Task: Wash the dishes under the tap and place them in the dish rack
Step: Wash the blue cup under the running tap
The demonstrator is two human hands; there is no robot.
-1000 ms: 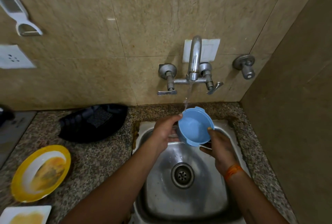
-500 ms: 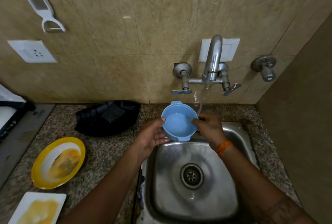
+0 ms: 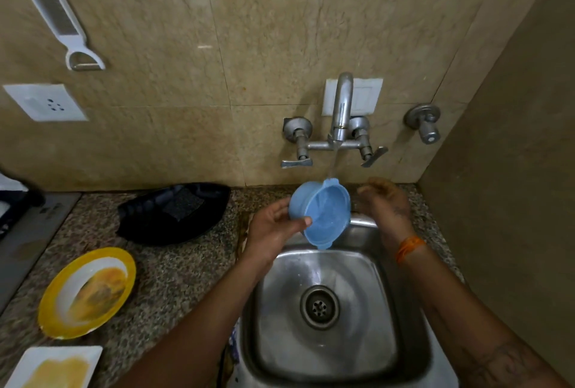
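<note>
From the head camera we see the left hand (image 3: 273, 229) gripping the blue bowl (image 3: 323, 213) by its left rim, thumb curled over the edge, the bowl tilted over the back of the sink (image 3: 389, 341). Water from the tap (image 3: 340, 110) runs onto the bowl's upper rim. The right hand (image 3: 384, 201) hangs just beside the bowl with relaxed fingers, holding nothing. On the speckled counter (image 3: 174, 278) to the left lie a black tray (image 3: 174, 213), a soiled yellow plate (image 3: 87, 292) and a white plate (image 3: 53, 367). A grater (image 3: 53, 11) hangs on the tiled wall.
</note>
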